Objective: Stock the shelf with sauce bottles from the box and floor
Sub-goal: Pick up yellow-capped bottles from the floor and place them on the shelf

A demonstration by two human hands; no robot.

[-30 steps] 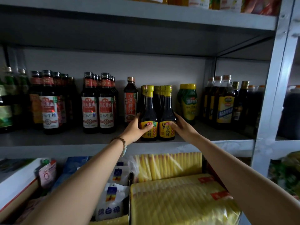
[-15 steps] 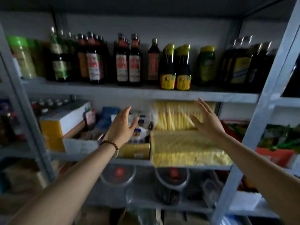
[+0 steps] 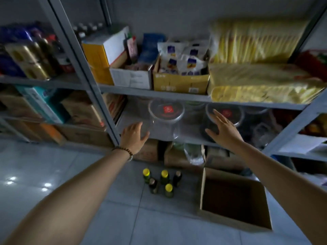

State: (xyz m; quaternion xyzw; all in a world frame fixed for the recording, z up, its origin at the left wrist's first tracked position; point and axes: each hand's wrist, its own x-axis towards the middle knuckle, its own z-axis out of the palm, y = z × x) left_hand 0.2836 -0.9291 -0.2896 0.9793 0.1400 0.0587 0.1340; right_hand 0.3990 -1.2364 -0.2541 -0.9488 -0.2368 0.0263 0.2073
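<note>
Shelving (image 3: 194,96) fills the top of my view, w/ glossy flat tiled floor (image 3: 53,174) below. Box (image 3: 203,188) sits open at right, inside too dark to read. Five bottles (image 3: 164,177) stand upright on the tiles just left of it, caps up. Left hand (image 3: 134,137) and right hand (image 3: 223,132) hover above them, fingers spread, holding nothing. Left looks nearer, so I'd go straight down.

No legible text, red emblem on clear jar lid (image 3: 166,109) blurred, print on yellow box (image 3: 179,85) unreadable
</note>
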